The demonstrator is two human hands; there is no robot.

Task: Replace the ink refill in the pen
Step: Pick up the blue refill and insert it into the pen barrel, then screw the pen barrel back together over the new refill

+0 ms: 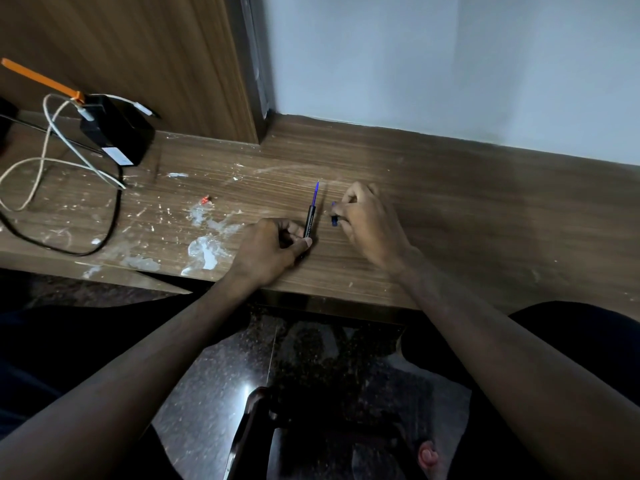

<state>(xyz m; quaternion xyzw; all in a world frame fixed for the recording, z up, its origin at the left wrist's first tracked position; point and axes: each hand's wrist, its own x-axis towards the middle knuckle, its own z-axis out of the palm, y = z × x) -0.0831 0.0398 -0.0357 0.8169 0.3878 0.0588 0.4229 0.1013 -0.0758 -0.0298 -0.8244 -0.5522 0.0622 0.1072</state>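
Observation:
My left hand (268, 249) grips the lower end of a black pen barrel (309, 221), held tilted over the wooden desk (450, 209). A thin blue ink refill (316, 192) sticks out of the barrel's far end, pointing away from me. Just to the right, my right hand (370, 223) is closed around a small blue pen part (334, 220), of which only a bit shows at the fingers. The two hands are a short gap apart.
White paint stains (207, 247) mark the desk left of my hands, with a small red scrap (205, 201). A black adapter (117, 131) with white and black cables (52, 168) and an orange strap (41, 79) lie far left. A wooden panel (156, 57) and wall stand behind.

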